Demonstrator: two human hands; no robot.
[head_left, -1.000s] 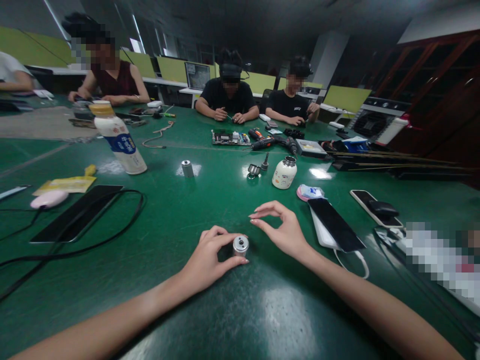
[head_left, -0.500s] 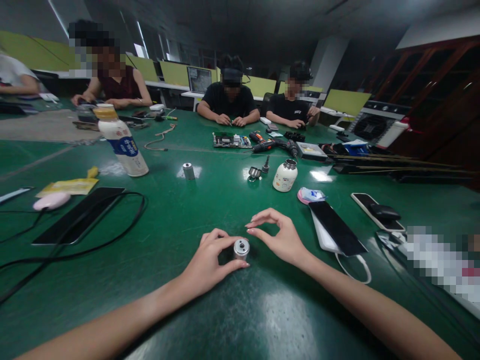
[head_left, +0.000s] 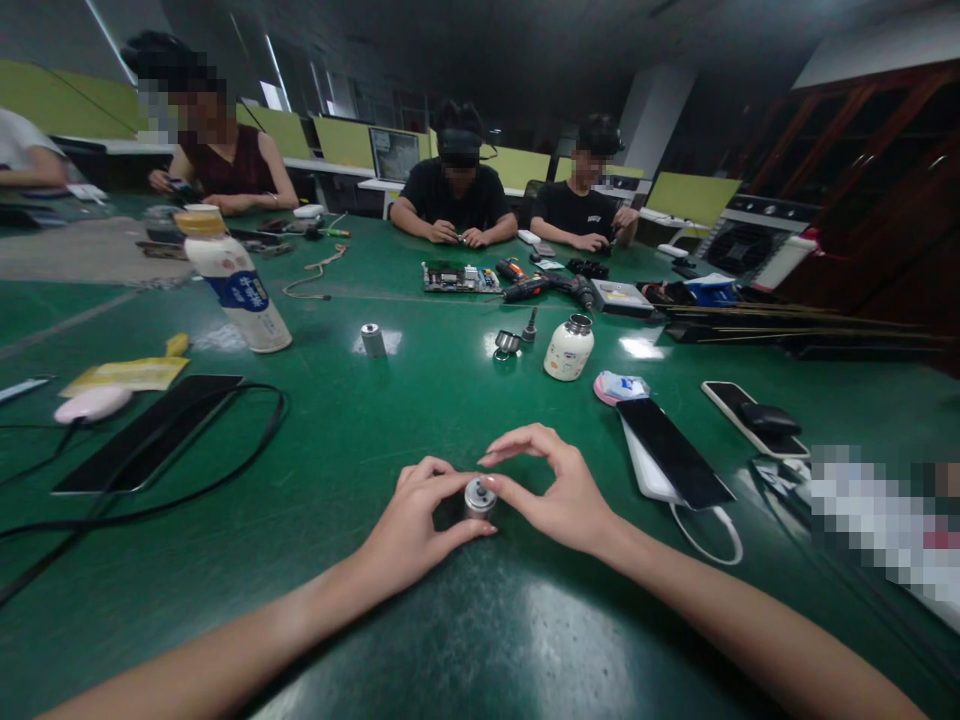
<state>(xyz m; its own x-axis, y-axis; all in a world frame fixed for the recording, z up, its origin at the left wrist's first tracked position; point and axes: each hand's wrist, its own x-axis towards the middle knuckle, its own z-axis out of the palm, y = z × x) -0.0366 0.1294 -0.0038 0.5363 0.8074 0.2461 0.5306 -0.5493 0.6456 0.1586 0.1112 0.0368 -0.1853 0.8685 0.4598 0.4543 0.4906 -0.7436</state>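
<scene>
A small silver metal cylinder (head_left: 478, 504) stands upright on the green table (head_left: 337, 420), with a dark centre on its top face. My left hand (head_left: 420, 512) grips it between thumb and forefinger from the left. Over its right edge, the thumb tip of my right hand (head_left: 551, 487) is at the top of the cylinder, and the forefinger arches above with a gap between the two. Whether the right thumb touches the cylinder is hard to tell. A second silver cylinder (head_left: 372, 341) stands farther back, left of centre.
At the left are a drink bottle (head_left: 244, 292), a dark tablet (head_left: 150, 435) and black cables. Phones (head_left: 675, 452), a small white bottle (head_left: 568, 350) and a circuit board (head_left: 459, 278) lie right and beyond. Several people sit across the table.
My right hand has moved left and slightly down, bringing its thumb to the cylinder's top. My left hand keeps its hold. The view has shifted slightly.
</scene>
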